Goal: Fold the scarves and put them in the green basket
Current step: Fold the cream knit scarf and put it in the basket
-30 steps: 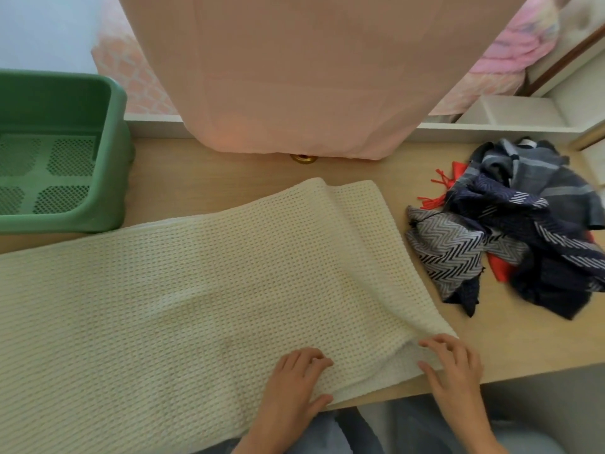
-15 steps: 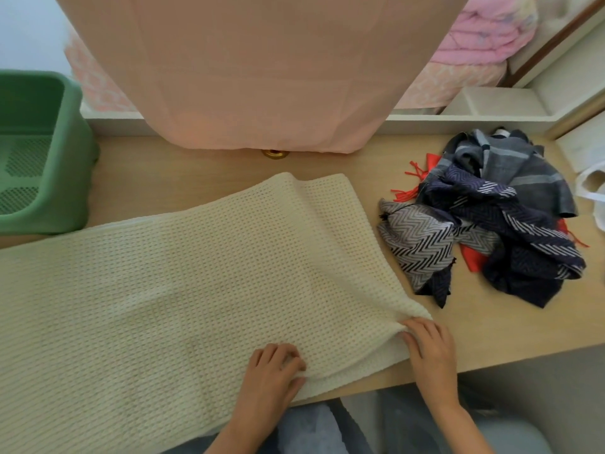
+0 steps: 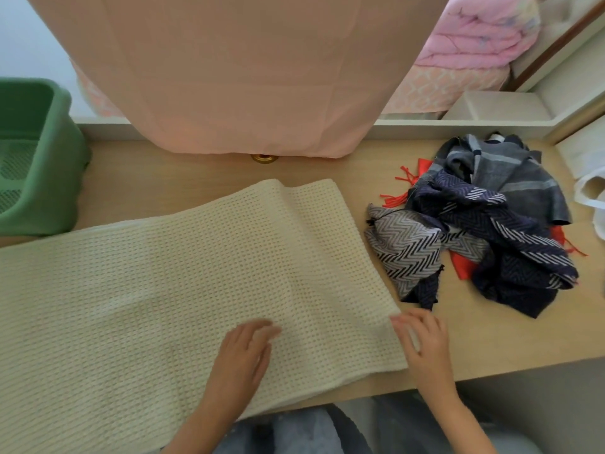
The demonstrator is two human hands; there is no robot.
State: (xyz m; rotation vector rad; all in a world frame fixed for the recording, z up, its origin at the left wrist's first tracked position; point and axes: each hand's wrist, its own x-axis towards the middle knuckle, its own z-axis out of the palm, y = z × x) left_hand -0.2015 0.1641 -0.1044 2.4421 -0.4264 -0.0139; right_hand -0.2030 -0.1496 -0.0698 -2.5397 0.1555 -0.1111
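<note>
A large cream knitted scarf (image 3: pixel 183 283) lies spread flat across the wooden table (image 3: pixel 491 339), running off the left edge of view. My left hand (image 3: pixel 244 352) rests flat on its near right part, fingers together and extended. My right hand (image 3: pixel 422 342) touches the scarf's right edge at the near corner, fingers spread. A pile of crumpled scarves (image 3: pixel 484 231), dark blue, grey chevron, grey plaid and red, sits at the right of the table. The green basket (image 3: pixel 49 165) stands at the far left, with nothing visible inside.
A pink curtain (image 3: pixel 248 67) hangs down over the table's back edge, with a small brass fitting (image 3: pixel 263 157) below it. White plastic bag (image 3: pixel 589 191) lies at the far right. Pink bedding (image 3: pixel 474 37) lies behind. My knees are below the near table edge.
My left hand slid forward and flattened on the scarf. My right hand moved up along the scarf's right edge. The view shifted slightly.
</note>
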